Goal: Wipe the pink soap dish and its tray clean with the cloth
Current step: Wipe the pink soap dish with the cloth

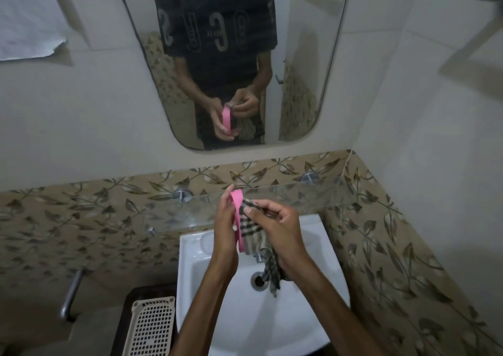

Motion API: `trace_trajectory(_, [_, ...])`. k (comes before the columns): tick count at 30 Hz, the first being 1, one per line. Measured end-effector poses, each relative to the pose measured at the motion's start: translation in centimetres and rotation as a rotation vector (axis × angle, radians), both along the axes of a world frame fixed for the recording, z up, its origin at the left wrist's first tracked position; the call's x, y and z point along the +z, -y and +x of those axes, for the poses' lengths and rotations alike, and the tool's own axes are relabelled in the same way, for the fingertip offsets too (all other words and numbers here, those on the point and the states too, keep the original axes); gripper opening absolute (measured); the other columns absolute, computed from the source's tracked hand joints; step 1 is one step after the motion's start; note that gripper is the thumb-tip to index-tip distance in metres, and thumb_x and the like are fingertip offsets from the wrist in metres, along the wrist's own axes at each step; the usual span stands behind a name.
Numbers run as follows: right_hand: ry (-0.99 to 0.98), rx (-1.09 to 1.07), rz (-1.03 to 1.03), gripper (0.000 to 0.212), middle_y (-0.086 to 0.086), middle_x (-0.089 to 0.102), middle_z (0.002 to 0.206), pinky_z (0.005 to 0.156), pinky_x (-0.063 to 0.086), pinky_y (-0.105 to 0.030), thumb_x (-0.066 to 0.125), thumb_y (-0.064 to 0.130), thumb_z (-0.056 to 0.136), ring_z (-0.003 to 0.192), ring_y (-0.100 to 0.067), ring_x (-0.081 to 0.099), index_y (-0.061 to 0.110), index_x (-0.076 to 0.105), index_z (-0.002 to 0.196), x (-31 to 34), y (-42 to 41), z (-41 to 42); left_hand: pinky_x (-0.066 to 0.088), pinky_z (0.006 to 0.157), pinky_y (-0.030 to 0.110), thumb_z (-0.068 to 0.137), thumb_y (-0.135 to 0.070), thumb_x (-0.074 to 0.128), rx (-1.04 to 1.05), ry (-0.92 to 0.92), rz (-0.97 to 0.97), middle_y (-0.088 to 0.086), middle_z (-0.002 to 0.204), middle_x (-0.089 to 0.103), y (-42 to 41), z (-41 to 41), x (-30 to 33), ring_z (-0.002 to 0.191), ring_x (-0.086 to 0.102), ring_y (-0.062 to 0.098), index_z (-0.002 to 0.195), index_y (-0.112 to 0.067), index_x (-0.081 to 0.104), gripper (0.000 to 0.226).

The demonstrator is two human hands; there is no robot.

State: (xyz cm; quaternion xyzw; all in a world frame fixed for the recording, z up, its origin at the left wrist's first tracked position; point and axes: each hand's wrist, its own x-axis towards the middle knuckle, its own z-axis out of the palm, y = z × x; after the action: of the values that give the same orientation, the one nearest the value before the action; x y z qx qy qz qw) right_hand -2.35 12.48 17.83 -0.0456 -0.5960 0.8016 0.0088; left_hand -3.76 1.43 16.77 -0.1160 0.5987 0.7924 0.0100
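Head view: both hands hold a pink piece and a cloth above the white sink [321,287].

The sink is glossy white, set under a clear glass shelf [294,195] and a rounded mirror [304,64], with leaf-patterned tiles behind. The checked cloth [251,229] is soft and limp, its loose end hanging toward the drain. The pink soap dish piece [237,214] is smooth, thin plastic, held on edge with its long axis running far to near; whether it is the dish or its tray I cannot tell. The left hand [227,225] grips it from the left, fingers curled round its edge. The right hand [275,226], just right of it, pinches the cloth against its right face, so the wiping stroke would likely run along that long axis.
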Motion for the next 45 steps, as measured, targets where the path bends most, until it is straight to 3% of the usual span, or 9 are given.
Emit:
trace_trajectory(3, [0.018, -0.030, 0.049, 0.013, -0.006, 0.082, 0.095, 0.082, 0.065, -0.038, 0.080, 0.015, 0.089, 0.091, -0.024, 0.080, 0.019, 0.083, 0.101, -0.7, 0.7, 0.2, 0.058, 0.082, 0.042, 0.106, -0.037, 0.045, 0.015, 0.041, 0.258, 0.023, 0.107, 0.068, 0.1, 0.9, 0.5, 0.098, 0.067, 0.034, 0.129, -0.005, 0.066, 0.045])
trace_trajectory(9, [-0.268, -0.136, 0.588, 0.020, 0.003, 0.069, 0.103, 0.082, 0.060, -0.022, 0.077, 0.015, 0.092, 0.094, -0.006, 0.069, 0.020, 0.081, 0.111, -0.4, 0.7, 0.3, 0.065, 0.076, 0.040, 0.093, -0.037, 0.066, -0.091, 0.187, 0.502, 0.021, 0.107, 0.075, 0.8, 1.1, 1.0, 0.093, 0.076, 0.031, 0.111, -0.004, 0.077, 0.039])
trace_trajectory(15, [-0.646, 0.101, 0.839, 0.026, -0.002, 0.069, 0.103, 0.077, 0.053, -0.017, 0.076, 0.008, 0.088, 0.085, -0.009, 0.063, 0.013, 0.081, 0.113, -0.6, 0.8, 2.1, 0.036, 0.122, 0.050, 0.100, -0.051, 0.053, -0.251, 0.349, 0.739, 0.030, 0.142, 0.060, 2.7, 0.7, 0.5, 0.142, 0.050, 0.038, 0.133, 0.007, 0.065, 0.068])
trace_trajectory(17, [-0.654, 0.054, 0.855, 0.025, -0.002, 0.073, 0.101, 0.078, 0.054, -0.018, 0.077, 0.006, 0.086, 0.084, -0.009, 0.066, 0.012, 0.082, 0.109, -0.3, 0.6, 1.5, 0.039, 0.120, 0.050, 0.101, -0.047, 0.057, -0.261, 0.333, 0.757, 0.028, 0.137, 0.061, 2.7, 0.7, 0.1, 0.135, 0.057, 0.036, 0.130, 0.005, 0.068, 0.061])
trace_trajectory(20, [-0.543, -0.098, 0.835, 0.021, -0.002, 0.077, 0.101, 0.082, 0.059, -0.023, 0.079, 0.010, 0.087, 0.089, -0.010, 0.070, 0.013, 0.082, 0.107, 0.1, 0.3, 0.1, 0.061, 0.091, 0.046, 0.098, -0.037, 0.063, -0.213, 0.275, 0.768, 0.023, 0.116, 0.071, 2.1, 1.0, 0.7, 0.103, 0.072, 0.033, 0.121, 0.001, 0.073, 0.045])
trace_trajectory(26, [-0.375, -0.264, 0.781, 0.017, 0.003, 0.074, 0.099, 0.079, 0.050, -0.008, 0.079, 0.014, 0.090, 0.087, -0.002, 0.067, 0.017, 0.080, 0.106, -0.4, 1.1, -0.3, 0.052, 0.092, 0.043, 0.095, -0.032, 0.052, -0.180, 0.128, 0.618, 0.022, 0.120, 0.065, 1.6, 2.4, 1.1, 0.104, 0.067, 0.031, 0.140, 0.004, 0.056, 0.059])
trace_trajectory(35, [-0.236, -0.545, 0.576, 0.014, 0.001, 0.076, 0.099, 0.082, 0.062, -0.036, 0.075, 0.009, 0.091, 0.092, -0.010, 0.071, 0.011, 0.079, 0.104, -0.1, 2.1, -0.3, 0.060, 0.064, 0.026, 0.065, -0.010, 0.060, -0.103, -0.086, 0.534, 0.007, 0.083, 0.077, -0.9, 4.3, 0.5, 0.074, 0.073, 0.016, 0.084, -0.010, 0.084, 0.031])
trace_trajectory(42, [-0.023, -0.597, 0.205, 0.013, 0.010, 0.077, 0.090, 0.069, 0.058, -0.015, 0.073, 0.012, 0.094, 0.084, 0.001, 0.073, 0.025, 0.077, 0.095, 0.2, 3.1, 0.1, 0.063, 0.074, 0.030, 0.063, -0.032, 0.076, -0.242, -0.103, 0.294, 0.004, 0.107, 0.079, -1.5, 5.1, 0.2, 0.096, 0.076, 0.017, 0.143, -0.008, 0.049, 0.088])
trace_trajectory(45, [0.110, -0.514, 0.043, 0.008, -0.005, 0.079, 0.096, 0.078, 0.065, -0.033, 0.073, 0.010, 0.094, 0.092, -0.018, 0.077, 0.016, 0.078, 0.098, 0.5, 2.9, -0.2, 0.060, 0.097, 0.047, 0.061, -0.035, 0.079, -0.280, -0.081, 0.157, 0.014, 0.138, 0.063, -1.3, 4.8, 1.0, 0.123, 0.066, 0.028, 0.157, -0.012, 0.034, 0.108])
